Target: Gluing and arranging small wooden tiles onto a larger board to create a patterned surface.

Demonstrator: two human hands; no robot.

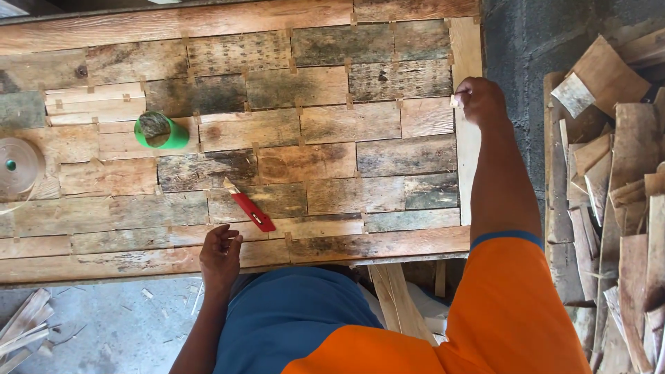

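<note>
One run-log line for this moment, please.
left hand: resting on wooden panel near red utility knife | right hand: closed on small pale piece at panel edge | green tape roll: on panel

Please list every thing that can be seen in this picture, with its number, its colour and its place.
wooden panel: one, brown and grey planks joined in rows, fills the middle of the view.
utility knife: one, red with a bare blade tip, lying on the panel beside the left hand.
green roll: one, green with a dark core, on the panel's left part.
tape spool: one, pale and see-through, at the panel's left edge.
wood offcuts: many, brown, piled at the right.
wood strips: several, pale, on the floor at lower left.
block wall: one, grey, upper right.
left hand: rests on the panel's near edge.
right hand: closed at the panel's right edge; something small and pale shows at the fingers, too small to identify.
</note>
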